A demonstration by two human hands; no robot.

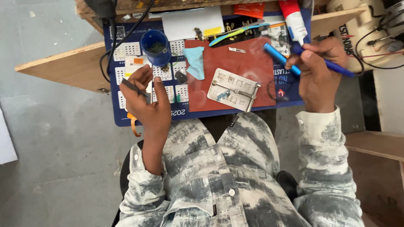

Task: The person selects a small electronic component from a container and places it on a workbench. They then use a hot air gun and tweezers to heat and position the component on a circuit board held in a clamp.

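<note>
Held in the right hand (318, 73), blue soldering iron (286, 60) points up-left, lengthwise diagonal.

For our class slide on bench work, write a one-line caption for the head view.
Seated person's left hand holds dark tweezers, right hand a blue pen-shaped tool, above a metal jig.

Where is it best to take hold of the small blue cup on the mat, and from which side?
Probably grip the blue cup around its round outer wall, coming from the person's left hand side. It stands upright with its mouth open and something dark inside, so fingers should stay outside the rim.
</note>
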